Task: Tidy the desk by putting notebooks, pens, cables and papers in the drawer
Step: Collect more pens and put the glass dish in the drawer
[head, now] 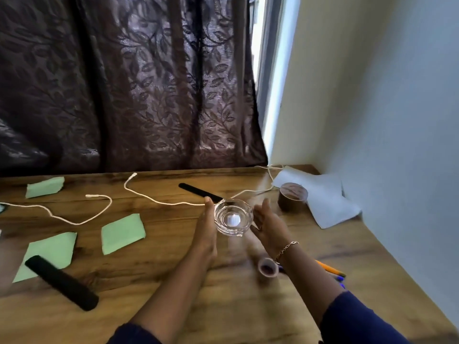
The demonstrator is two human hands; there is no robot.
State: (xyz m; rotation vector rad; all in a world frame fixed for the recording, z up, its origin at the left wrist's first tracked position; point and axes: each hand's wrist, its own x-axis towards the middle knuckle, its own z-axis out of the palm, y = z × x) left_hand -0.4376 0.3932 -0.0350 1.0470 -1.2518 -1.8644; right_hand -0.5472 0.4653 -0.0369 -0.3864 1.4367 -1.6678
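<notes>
Glass bowl [233, 217] is sitting on the surface [173, 281]. Left hand [206, 232] and right hand [269, 225] are flanking it, fingers [209, 207] straight and gripping nothing, likely preparing a two-sided lift.

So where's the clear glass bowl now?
Head view: the glass bowl is right of centre of the wooden desk, between left hand and right hand, near the brown tape roll.

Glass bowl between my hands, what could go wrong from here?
1. The glass bowl sits between the straight fingers of the left hand and the right hand. Neither curls round it, so it might slip and break.
2. The white cable runs right up to the bowl and could snag on it.
3. The small brown cup beside the right wrist might get knocked.
</notes>
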